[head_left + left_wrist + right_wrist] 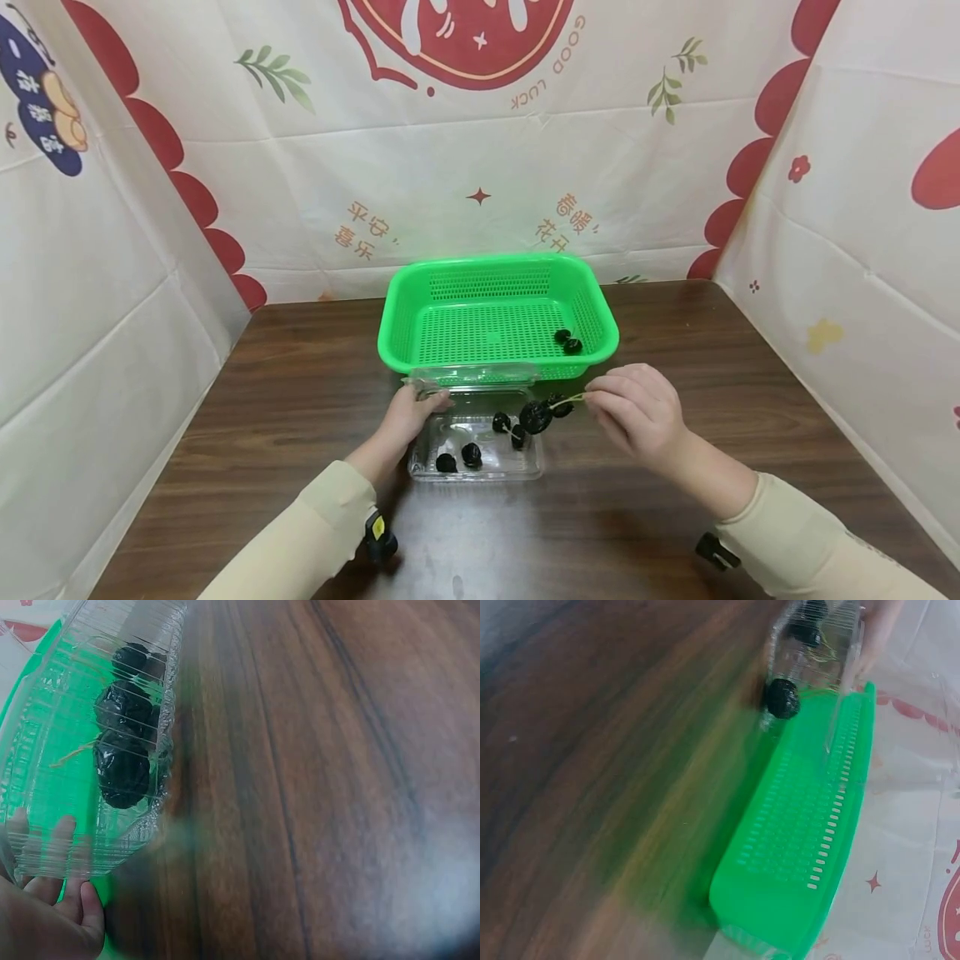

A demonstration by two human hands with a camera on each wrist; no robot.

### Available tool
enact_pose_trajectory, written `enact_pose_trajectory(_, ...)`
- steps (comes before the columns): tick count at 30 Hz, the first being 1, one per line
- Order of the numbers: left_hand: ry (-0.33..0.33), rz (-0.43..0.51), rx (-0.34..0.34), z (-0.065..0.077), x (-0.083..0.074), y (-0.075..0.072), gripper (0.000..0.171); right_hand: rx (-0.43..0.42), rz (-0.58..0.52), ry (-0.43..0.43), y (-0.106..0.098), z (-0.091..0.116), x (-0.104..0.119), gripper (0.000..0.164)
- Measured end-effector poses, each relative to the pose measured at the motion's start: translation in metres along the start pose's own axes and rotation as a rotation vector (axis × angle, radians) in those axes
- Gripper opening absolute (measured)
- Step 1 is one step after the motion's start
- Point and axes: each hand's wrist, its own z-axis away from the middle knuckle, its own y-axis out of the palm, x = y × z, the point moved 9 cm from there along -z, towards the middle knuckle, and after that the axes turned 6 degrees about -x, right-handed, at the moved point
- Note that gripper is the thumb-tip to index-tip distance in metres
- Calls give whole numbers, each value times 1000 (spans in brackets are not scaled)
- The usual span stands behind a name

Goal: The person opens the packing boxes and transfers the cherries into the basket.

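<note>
My left hand (405, 417) grips the left side of a clear plastic clamshell box (476, 475), thumb over the rim; the left wrist view shows the fingers (60, 840) through the plastic. Several dark, glossy cherries (471, 455) lie in the box, some on pale stems. To the right, my right hand (637, 412) pinches a thin yellow-green stem, from which dark cherries (536, 417) hang over the box's right edge. Behind the box is a green slotted basket (386, 333), with two dark cherries (572, 346) at its right end. The right hand lies outside the right wrist view.
The box's raised lid (480, 373) overlaps the basket's front rim in the head view. Everything stands on a dark wood-grain table (300, 367). A printed white cloth (480, 150) rises behind and on both sides. Black wrist-camera parts (381, 542) show below the sleeves.
</note>
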Motion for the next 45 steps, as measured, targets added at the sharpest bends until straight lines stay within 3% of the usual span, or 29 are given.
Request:
enact_pose_trajectory(3,4,-22,1,0,1,-3,22,-1,32,82,-1,2,-12,24)
enact_pose_trajectory(10,-29,-19,2,3,8,-16,25,81,102,333,3,26,-53,30)
enact_pose_trajectory(17,74,-17,24,7,-1,-24,22,103,93,459,12,45,-80,25)
enact_pose_trajectory(22,22,-40,2,6,6,-28,19,168,91,549,25,63,-100,7)
enact_pose_trajectory(29,-29,-38,-23,6,13,-35,20,179,90,667,37,87,-120,10)
enact_pose_trajectory(42,-28,-44,-20,5,19,-52,20,293,143,990,62,130,-152,5)
enact_pose_trajectory(45,-15,-56,-29,5,18,-55,21,348,173,1032,69,138,-157,5)
